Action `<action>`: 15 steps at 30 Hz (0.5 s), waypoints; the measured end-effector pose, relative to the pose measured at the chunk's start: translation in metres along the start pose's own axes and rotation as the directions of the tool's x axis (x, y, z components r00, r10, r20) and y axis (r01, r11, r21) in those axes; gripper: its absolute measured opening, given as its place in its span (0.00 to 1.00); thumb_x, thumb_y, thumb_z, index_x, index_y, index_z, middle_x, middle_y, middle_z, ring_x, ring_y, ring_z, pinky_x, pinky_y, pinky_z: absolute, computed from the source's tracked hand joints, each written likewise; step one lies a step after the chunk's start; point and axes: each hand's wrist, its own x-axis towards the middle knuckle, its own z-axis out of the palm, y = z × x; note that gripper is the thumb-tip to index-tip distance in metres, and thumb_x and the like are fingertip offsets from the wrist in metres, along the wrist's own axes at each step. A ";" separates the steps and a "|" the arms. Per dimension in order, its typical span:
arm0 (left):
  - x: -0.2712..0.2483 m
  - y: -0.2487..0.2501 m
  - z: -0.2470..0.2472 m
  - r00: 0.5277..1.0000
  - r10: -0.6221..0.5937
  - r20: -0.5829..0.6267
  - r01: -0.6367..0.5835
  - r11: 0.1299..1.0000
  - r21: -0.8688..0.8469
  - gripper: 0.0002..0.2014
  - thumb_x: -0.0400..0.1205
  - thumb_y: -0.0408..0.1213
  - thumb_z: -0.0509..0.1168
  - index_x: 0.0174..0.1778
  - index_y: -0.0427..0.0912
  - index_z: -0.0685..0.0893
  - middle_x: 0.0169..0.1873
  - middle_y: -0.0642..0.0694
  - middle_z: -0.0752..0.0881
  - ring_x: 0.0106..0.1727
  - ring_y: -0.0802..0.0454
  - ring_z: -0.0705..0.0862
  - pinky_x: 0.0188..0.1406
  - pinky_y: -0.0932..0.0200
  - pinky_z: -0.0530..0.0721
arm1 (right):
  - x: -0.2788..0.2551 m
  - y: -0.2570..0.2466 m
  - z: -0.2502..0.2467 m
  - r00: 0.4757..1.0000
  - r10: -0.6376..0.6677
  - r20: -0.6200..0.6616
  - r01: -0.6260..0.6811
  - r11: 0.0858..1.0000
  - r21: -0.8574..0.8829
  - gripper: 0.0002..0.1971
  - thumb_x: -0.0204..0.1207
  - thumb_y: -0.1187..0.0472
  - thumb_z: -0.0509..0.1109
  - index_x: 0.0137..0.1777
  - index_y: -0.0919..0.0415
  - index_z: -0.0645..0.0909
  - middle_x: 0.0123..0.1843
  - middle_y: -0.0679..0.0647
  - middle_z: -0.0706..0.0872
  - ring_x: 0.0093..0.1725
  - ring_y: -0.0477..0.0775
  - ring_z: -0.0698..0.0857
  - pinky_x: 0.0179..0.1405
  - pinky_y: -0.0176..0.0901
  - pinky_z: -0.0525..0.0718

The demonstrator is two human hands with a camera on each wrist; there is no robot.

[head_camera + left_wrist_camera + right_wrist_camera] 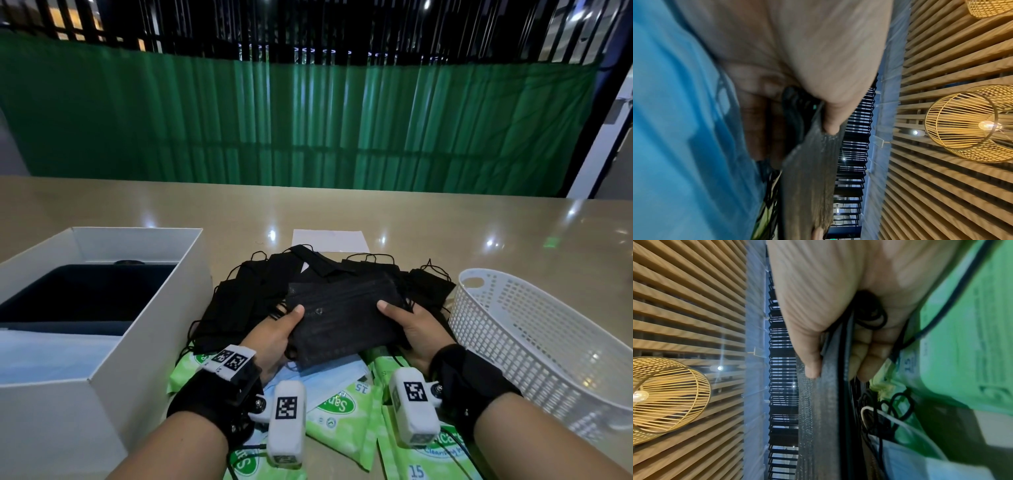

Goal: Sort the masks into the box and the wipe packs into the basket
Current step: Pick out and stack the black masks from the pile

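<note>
A stack of black masks [342, 318] is held just above the table between both hands. My left hand [274, 334] grips its left end, thumb on top. My right hand [409, 325] grips its right end the same way. The left wrist view shows the thumb pressed on the black masks [809, 178] with fingers beneath. In the right wrist view the thumb and fingers pinch the mask stack [824, 410]. A loose pile of more black masks [253, 287] lies behind. Green wipe packs [342, 421] and a blue mask [329, 380] lie under my wrists.
An open white box [164, 308] with a dark inner tray stands at the left. An empty white plastic basket [534, 329] stands at the right. A white sheet of paper [330, 240] lies behind the mask pile. A green curtain hangs beyond the table's far edge.
</note>
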 end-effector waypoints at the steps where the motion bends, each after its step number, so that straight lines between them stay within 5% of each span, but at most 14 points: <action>1: -0.001 -0.001 0.001 1.000 -0.011 0.015 0.011 1.000 0.005 0.14 0.85 0.37 0.60 0.63 0.35 0.81 0.55 0.36 0.88 0.54 0.42 0.88 0.57 0.47 0.86 | 0.000 0.000 0.000 1.000 0.004 -0.003 -0.004 1.000 0.010 0.16 0.74 0.67 0.69 0.62 0.68 0.80 0.58 0.66 0.88 0.58 0.65 0.87 0.61 0.57 0.83; 4: -0.005 0.002 0.003 0.999 -0.029 0.044 0.029 0.999 -0.018 0.13 0.85 0.37 0.59 0.61 0.35 0.82 0.53 0.38 0.89 0.49 0.47 0.89 0.48 0.55 0.89 | 0.002 0.001 -0.002 1.000 0.010 -0.021 -0.009 0.999 0.033 0.17 0.75 0.67 0.69 0.64 0.69 0.79 0.59 0.67 0.87 0.60 0.67 0.86 0.64 0.60 0.81; 7: -0.007 0.008 0.003 1.000 -0.007 0.015 0.008 0.998 -0.066 0.14 0.87 0.39 0.56 0.59 0.34 0.82 0.53 0.35 0.88 0.53 0.42 0.87 0.50 0.48 0.87 | 0.003 0.002 -0.002 0.999 0.012 -0.044 -0.011 0.999 0.042 0.19 0.75 0.67 0.69 0.66 0.69 0.78 0.59 0.68 0.86 0.60 0.69 0.85 0.64 0.63 0.81; 11: -0.008 0.032 -0.004 0.981 0.146 -0.126 -0.150 0.989 -0.017 0.13 0.87 0.35 0.55 0.39 0.37 0.79 0.35 0.40 0.83 0.38 0.47 0.82 0.42 0.52 0.83 | 0.003 -0.001 -0.003 0.996 0.010 -0.089 -0.005 0.998 0.058 0.17 0.76 0.68 0.68 0.65 0.70 0.79 0.59 0.70 0.86 0.60 0.70 0.85 0.54 0.64 0.86; 15: -0.012 0.059 -0.011 0.983 0.179 -0.038 -0.183 0.971 -0.153 0.11 0.84 0.29 0.57 0.35 0.38 0.74 0.26 0.43 0.83 0.31 0.50 0.86 0.40 0.54 0.89 | 0.002 -0.002 -0.004 0.996 0.032 -0.084 -0.023 0.993 0.112 0.18 0.77 0.68 0.67 0.66 0.70 0.78 0.60 0.71 0.85 0.61 0.70 0.84 0.56 0.64 0.85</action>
